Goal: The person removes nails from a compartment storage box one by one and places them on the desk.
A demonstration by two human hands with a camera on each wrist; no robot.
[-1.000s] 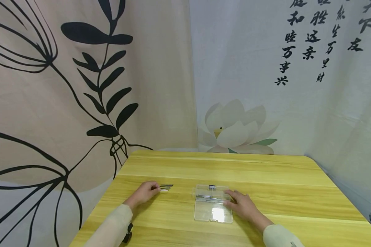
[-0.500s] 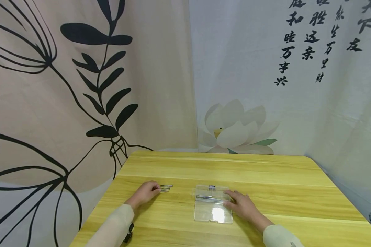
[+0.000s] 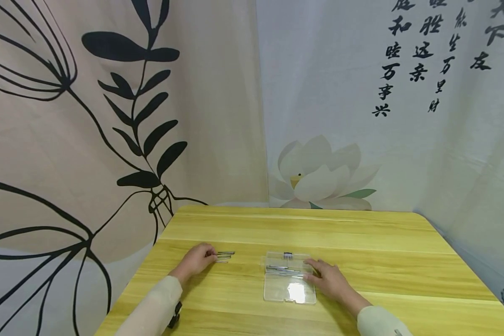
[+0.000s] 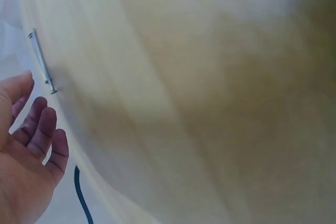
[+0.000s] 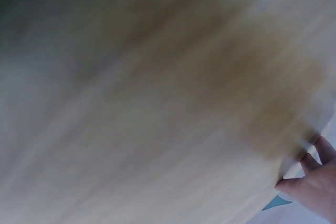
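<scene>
On the left of the table, several thin metal nails (image 3: 225,255) lie side by side, pointing right. My left hand (image 3: 196,261) is at their left ends, thumb and fingertips close to them. In the left wrist view its fingers (image 4: 48,121) are bent loosely, with the nails (image 4: 42,62) just beyond the thumb. A clear plastic case (image 3: 290,294) lies unfolded flat, more nails (image 3: 283,269) inside its far half. My right hand (image 3: 329,280) rests at the case's right edge, fingers spread. In the blurred right wrist view, the right hand's fingertips (image 5: 310,162) touch that edge.
A wooden table (image 3: 361,233) carries everything, its far edge against a printed cloth backdrop (image 3: 218,116). A small dark blue-and-white piece (image 3: 288,255) is at the case's far side. A dark strap (image 3: 174,316) hangs by the left sleeve.
My left hand shifts slightly at the nails; the nearest nail now lies a little apart from the others. The right hand and the case stay put.
</scene>
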